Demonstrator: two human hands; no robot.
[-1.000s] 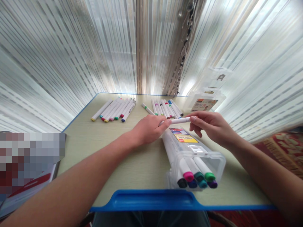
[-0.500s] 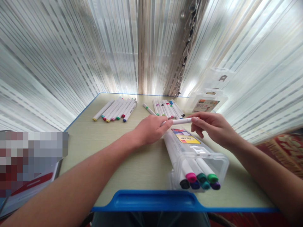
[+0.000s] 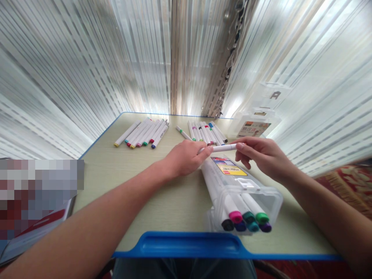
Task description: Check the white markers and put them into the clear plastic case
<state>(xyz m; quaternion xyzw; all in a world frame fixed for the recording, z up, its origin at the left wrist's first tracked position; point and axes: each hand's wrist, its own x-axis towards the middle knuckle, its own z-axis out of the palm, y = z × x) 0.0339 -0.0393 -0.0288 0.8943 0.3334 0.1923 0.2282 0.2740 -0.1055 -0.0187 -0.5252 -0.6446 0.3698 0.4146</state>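
Note:
A white marker (image 3: 222,148) lies level between my two hands, above the far end of a clear plastic case. My left hand (image 3: 188,157) is closed on one end of it, and my right hand (image 3: 257,155) pinches the other end with thumb and fingers. Both tips of the marker are covered by my fingers. The clear case (image 3: 212,186) rests on its side with its open end toward me. Inside it, several markers (image 3: 247,209) show pink, black, blue, green, teal and purple ends. A yellow label is on its upper face.
Several white markers (image 3: 145,133) lie in a row at the back left of the table (image 3: 116,182). Another group (image 3: 205,131) lies behind my hands. A second clear case (image 3: 255,124) stands open at the back right. A blue tray groove (image 3: 190,244) edges the front.
Almost nothing differs; both hands keep hold of the marker in the same place. The view has shifted very slightly.

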